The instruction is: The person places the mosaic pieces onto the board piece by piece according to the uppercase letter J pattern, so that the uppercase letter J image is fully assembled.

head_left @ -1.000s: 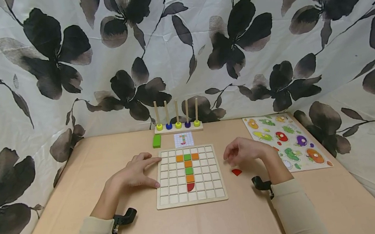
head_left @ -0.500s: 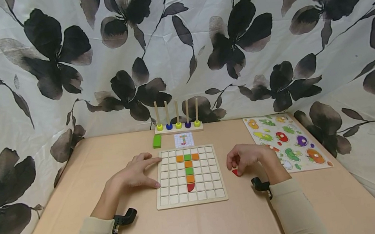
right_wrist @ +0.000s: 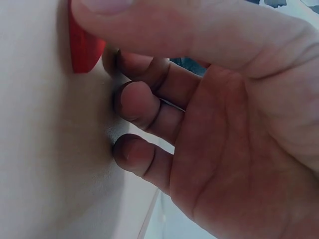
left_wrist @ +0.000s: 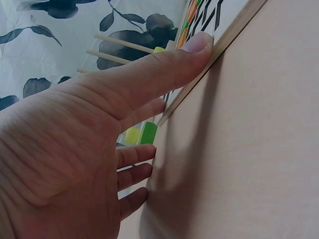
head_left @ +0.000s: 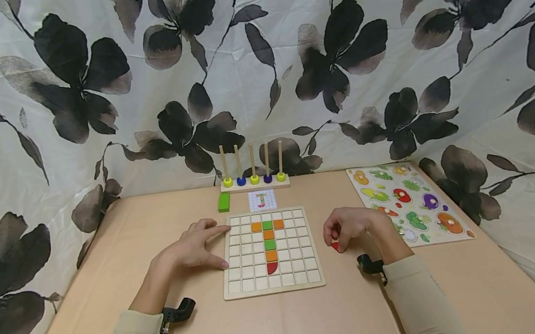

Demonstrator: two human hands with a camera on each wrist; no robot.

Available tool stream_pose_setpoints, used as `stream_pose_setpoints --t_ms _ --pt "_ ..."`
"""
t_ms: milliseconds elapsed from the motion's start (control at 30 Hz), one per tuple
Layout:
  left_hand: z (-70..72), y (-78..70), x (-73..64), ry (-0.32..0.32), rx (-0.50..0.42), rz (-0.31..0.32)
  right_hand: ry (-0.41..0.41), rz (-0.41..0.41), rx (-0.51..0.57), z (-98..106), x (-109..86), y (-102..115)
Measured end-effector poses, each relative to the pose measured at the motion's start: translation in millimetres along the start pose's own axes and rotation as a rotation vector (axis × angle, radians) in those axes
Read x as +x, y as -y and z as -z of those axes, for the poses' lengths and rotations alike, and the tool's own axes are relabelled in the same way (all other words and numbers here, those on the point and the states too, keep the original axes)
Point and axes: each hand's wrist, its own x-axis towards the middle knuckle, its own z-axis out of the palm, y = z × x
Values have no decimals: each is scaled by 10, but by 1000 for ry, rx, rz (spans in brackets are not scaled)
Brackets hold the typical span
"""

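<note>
A wooden grid board [head_left: 250, 293] lies on the table, with orange and green squares and one red quarter-round tile [head_left: 273, 268] in its cells. My left hand [head_left: 189, 250] rests at the board's left side, thumb and forefinger spread along the edge. In the left wrist view the thumb [left_wrist: 169, 62] touches the board's rim. Right of the board, my right hand [head_left: 353, 224] pinches a loose red tile [head_left: 335, 246] low over the table. The right wrist view shows the thumb against this red tile [right_wrist: 85, 47] and other fingers curled; the forefinger's contact is hidden.
Behind the board lie a small pattern card [head_left: 262, 200] and a green block [head_left: 223, 201]. Farther back stands a peg stand [head_left: 255, 184] with coloured rings. A fruit-and-vegetable picture board [head_left: 427, 225] lies right, beside the right forearm. A floral cloth hangs behind the table.
My right hand has come down and slightly toward me onto the loose red tile, its fingers closing around it. The left hand and the board have stayed in place.
</note>
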Motion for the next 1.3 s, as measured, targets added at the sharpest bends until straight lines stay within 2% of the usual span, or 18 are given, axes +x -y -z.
stream_pose_setpoints --t_ms 533,767,967,1300 --pt "-6 3 -7 0 -2 0 0 26 2 -18 -12 68" --pt "2 2 -9 -1 5 -33 -14 13 -18 -6 -38 82" --pt "7 -5 -20 -6 9 -38 -21 1 4 12 -56 62" --pt "13 -21 -16 5 11 -15 -99 35 -15 28 -38 57"
